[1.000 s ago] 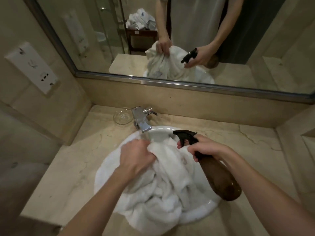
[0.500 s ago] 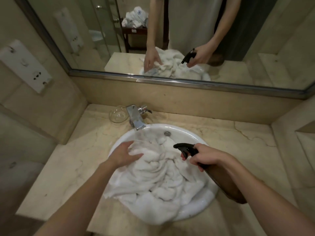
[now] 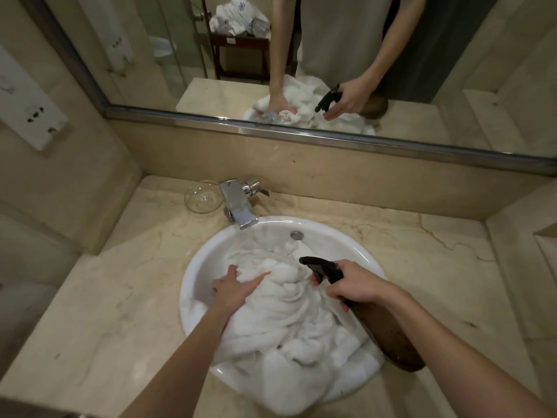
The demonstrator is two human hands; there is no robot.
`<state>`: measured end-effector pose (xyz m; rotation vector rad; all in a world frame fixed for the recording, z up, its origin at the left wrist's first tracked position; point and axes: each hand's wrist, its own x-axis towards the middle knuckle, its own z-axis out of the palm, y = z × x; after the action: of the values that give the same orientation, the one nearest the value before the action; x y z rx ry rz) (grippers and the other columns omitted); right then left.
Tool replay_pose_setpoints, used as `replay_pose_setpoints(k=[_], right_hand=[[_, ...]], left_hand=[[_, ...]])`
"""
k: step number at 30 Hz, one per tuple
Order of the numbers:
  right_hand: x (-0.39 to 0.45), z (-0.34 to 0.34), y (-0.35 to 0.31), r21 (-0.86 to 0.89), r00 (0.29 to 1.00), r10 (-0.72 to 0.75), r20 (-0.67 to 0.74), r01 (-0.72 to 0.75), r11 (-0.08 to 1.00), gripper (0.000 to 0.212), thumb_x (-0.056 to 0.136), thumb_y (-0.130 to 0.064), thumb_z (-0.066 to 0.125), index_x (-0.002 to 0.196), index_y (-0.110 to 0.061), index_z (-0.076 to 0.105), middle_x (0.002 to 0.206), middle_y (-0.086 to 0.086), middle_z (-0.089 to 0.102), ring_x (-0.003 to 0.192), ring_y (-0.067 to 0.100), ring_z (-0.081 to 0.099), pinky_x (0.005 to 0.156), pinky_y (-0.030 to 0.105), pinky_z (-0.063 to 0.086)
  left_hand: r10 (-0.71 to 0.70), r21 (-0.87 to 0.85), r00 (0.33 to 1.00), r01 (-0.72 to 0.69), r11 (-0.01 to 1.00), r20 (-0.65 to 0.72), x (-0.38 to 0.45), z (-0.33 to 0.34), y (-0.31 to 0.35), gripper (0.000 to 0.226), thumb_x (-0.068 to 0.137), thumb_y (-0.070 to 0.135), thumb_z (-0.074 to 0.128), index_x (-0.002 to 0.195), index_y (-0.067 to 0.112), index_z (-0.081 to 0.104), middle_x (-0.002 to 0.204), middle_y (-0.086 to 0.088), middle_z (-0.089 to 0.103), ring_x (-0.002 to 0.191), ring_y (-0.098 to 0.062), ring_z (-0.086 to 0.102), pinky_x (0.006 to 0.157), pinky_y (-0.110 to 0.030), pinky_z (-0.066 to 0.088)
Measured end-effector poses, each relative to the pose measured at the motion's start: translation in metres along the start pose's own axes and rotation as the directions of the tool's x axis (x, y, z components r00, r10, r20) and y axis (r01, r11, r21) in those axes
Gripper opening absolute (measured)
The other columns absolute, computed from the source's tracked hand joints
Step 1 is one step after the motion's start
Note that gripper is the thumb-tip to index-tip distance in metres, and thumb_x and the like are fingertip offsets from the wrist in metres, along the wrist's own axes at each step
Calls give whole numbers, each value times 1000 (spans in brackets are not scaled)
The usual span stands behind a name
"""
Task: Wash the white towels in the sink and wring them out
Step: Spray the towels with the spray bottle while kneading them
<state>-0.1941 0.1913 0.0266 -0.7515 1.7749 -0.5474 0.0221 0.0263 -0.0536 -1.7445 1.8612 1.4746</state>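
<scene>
1. One white sink (image 3: 199, 267) sits at the centre of the marble counter (image 3: 422, 267), and it is packed with white towels (image 3: 289, 327); the heap is so bunched that the number of towels cannot be told.
2. The heap fills the basin from its middle down to 6 o'clock, where a fold spills over the near rim onto the counter.
3. Two bare hands are in play. The left hand (image 3: 235, 286), at 9 o'clock of the heap, has its fingers dug into a fold of towel and grasps it.
4. The right hand (image 3: 355, 286), at 3 o'clock of the heap, is clenched round the neck of one brown spray bottle (image 3: 388, 336), one finger curled under the trigger.
5. The bottle lies tilted, its body running back toward 5 o'clock over the sink's rim, its black nozzle (image 3: 316, 265) pointing toward 10 o'clock just above the towels.
6. One chrome faucet (image 3: 236, 206) stands at 11 o'clock of the sink, spout reaching over the rim.
7. One clear glass dish (image 3: 202, 197) sits just beside the faucet, on its 9 o'clock side.
8. One overflow hole (image 3: 297, 235) shows at 12 o'clock inside the basin, above the towels.
9. One mirror (image 3: 150, 55) along the back wall shows both hands, the towels and the bottle in reflection.
10. Also in the reflection: one dark wooden stand (image 3: 241, 52) with a pile of more white linen on top.
</scene>
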Motion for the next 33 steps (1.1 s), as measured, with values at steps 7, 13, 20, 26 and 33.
replay_pose_setpoints(k=[7,13,20,26,33], right_hand=[[-1,-1,-10,25,998,-37,-41,38,999,34,62,-12,57,95,-15,68,96,8,65,47,24,55,51,30,50],[-11,-6,-5,30,995,-42,-90,45,999,28,74,2,57,95,-13,68,98,-5,64,50,24,55,54,34,53],[-18,-6,-7,-1,996,-54,-65,54,999,29,69,-4,58,92,-17,70,93,5,64,53,26,56,58,41,56],[-22,1,-20,28,990,-104,-94,107,994,32,68,-3,57,93,-17,71,88,13,56,51,22,50,53,36,56],[-27,6,-16,20,991,-108,-74,110,994,32,70,-3,58,96,-17,71,85,5,54,48,21,51,54,36,55]], left_hand=[[37,-490,999,-21,871,23,14,10,-2,62,72,43,85,119,13,56,122,-6,62,116,-23,59,104,-33,43],[-30,-508,995,-24,861,-98,9,5,2,79,52,54,85,116,14,61,115,-5,68,104,-25,65,95,-34,50],[32,-397,905,-218,891,-425,-22,-29,25,60,54,46,86,103,28,57,104,5,68,99,-21,65,92,-38,52],[211,-35,740,-302,953,-639,-67,-21,29,64,55,63,82,94,32,43,99,3,50,90,-22,56,78,-39,51],[415,463,880,-276,842,-231,-58,45,28,75,86,70,47,147,30,33,149,-16,27,141,-31,23,111,-44,25]])
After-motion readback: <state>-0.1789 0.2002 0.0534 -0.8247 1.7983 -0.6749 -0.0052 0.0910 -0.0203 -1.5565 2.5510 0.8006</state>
